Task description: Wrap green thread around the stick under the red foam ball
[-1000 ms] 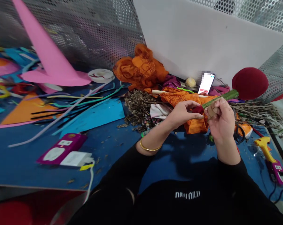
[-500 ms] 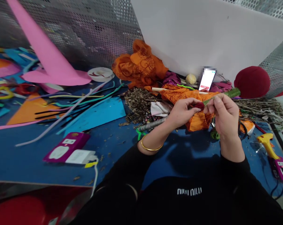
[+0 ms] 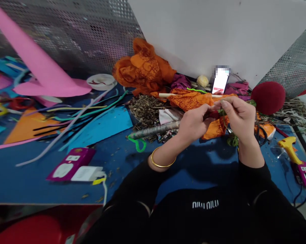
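Note:
My left hand (image 3: 195, 122) and my right hand (image 3: 238, 117) meet above the blue table (image 3: 41, 176), fingers pinched on a thin green stem (image 3: 251, 102). That stem ends in a dark red fabric ball (image 3: 268, 97) at the right. A bit of dark red material (image 3: 214, 114) shows between the two hands. Orange patterned cloth (image 3: 193, 100) lies just under and behind them. A gold bangle (image 3: 161, 162) circles my left wrist. A grey wrapped stick (image 3: 155, 129) lies on the table by my left hand.
A phone (image 3: 220, 80) leans on a white board (image 3: 209, 34) at the back. Dried twigs (image 3: 145, 108), pink cone (image 3: 36, 67), foam sheets and strips (image 3: 92, 125) lie left. Purple power strip (image 3: 69, 162) sits near; yellow glue gun (image 3: 288, 149) at right.
The view has shifted down and left. Both hands stay together on the stem, and the red ball now sits lower and nearer my right hand. The grey stick has come into view.

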`<state>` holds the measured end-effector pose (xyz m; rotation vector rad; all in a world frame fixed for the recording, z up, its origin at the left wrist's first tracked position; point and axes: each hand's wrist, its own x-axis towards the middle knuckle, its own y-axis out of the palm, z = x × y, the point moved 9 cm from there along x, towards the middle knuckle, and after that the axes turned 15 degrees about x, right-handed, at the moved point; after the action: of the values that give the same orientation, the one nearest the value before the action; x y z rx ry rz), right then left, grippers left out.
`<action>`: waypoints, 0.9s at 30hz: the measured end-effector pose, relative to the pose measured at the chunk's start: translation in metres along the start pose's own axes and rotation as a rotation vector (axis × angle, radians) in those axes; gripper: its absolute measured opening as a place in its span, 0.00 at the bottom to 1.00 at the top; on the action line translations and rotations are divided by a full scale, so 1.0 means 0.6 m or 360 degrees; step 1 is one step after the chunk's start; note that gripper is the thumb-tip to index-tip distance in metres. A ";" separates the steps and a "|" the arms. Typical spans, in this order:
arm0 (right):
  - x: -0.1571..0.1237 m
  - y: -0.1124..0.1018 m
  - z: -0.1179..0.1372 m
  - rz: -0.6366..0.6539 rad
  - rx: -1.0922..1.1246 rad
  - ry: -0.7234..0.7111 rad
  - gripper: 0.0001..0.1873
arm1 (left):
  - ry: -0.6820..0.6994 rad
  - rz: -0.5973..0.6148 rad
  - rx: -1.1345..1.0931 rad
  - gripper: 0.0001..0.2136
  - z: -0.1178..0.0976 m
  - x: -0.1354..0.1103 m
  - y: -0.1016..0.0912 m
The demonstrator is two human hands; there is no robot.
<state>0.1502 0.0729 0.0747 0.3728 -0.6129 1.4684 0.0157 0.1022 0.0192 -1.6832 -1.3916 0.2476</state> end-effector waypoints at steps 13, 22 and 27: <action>0.013 -0.014 -0.058 -0.0161 0.0072 0.0316 0.12 | 0.0638 -0.0120 0.0953 0.18 -0.066 -0.021 0.015; 0.014 -0.016 -0.059 -0.0173 -0.0050 0.0251 0.11 | 0.0901 -0.0422 0.1072 0.15 -0.078 -0.032 0.007; 0.018 -0.034 -0.039 -0.0127 0.0111 0.0215 0.14 | 0.0856 -0.0472 0.0976 0.13 -0.065 -0.025 -0.006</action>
<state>0.1738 0.0938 0.0652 0.3452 -0.4350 1.4284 0.0334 0.0697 0.0383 -0.9285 -0.9985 0.0335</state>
